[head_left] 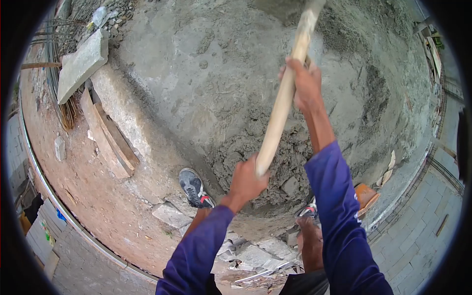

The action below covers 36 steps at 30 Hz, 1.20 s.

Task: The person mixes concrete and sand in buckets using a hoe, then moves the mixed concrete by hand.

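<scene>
A long pale wooden tool handle point(279, 115) runs from near my feet up to the top edge of the head view; the tool's working end cannot be made out. My left hand point(247, 181) is closed around the handle's lower end. Farther up the shaft, my right hand point(305, 83) grips it with the fingers wrapped round. Beneath the handle lies a heap of lumpy wet grey mortar point(236, 157), slightly blurred in places. Smoother grey mix point(196, 83) spreads beyond it.
My shoe point(192, 187) stands at the mix's left edge, beside a low rough ledge point(123, 108). A concrete slab point(83, 66), wooden boards point(105, 135) and bundled steel rods point(54, 73) lie left. Broken rubble point(260, 255) lies between my legs; an orange block point(366, 197) sits right.
</scene>
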Each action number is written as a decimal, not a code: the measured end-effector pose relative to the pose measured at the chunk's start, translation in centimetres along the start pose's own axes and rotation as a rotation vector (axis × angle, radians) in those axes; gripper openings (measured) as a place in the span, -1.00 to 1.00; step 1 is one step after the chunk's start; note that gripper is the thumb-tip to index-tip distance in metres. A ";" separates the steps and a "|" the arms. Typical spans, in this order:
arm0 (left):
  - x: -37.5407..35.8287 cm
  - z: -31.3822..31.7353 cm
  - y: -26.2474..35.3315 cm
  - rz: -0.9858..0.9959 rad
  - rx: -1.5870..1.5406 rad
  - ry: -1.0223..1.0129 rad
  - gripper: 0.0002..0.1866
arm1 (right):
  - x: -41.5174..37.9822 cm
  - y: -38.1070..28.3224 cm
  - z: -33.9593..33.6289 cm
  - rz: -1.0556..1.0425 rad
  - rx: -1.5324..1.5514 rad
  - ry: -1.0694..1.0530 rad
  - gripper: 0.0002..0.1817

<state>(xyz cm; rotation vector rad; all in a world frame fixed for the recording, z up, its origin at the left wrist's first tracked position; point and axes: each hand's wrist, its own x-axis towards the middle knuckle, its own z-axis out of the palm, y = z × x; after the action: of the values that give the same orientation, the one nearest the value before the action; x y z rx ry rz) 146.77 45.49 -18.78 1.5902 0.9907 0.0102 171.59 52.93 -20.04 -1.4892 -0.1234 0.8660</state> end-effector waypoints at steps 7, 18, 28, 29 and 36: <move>25.6 -7.2 8.6 -0.047 -0.527 -0.131 -0.78 | 16.6 0.0 7.6 -0.239 -0.620 0.071 -0.34; 6.5 1.1 3.9 -0.532 -0.807 -0.231 -0.71 | 9.8 0.3 4.8 0.261 -0.837 -0.052 -0.33; -19.8 8.2 -1.4 -0.577 -0.560 -0.250 -0.68 | -9.5 9.1 -4.5 0.489 -0.645 0.186 -0.69; -22.6 8.4 -1.0 -0.525 -0.489 -0.208 -0.65 | -12.7 9.9 -5.7 0.570 -0.597 0.200 -0.71; -41.9 8.7 -3.1 -0.643 -0.147 -0.297 -0.67 | -31.4 10.8 -9.9 0.814 -0.354 0.330 -0.65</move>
<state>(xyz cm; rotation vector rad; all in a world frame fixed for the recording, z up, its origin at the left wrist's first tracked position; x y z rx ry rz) 122.74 13.61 -3.05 1.0459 1.1896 -0.5664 150.56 25.49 -17.59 -2.0331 0.6467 1.2595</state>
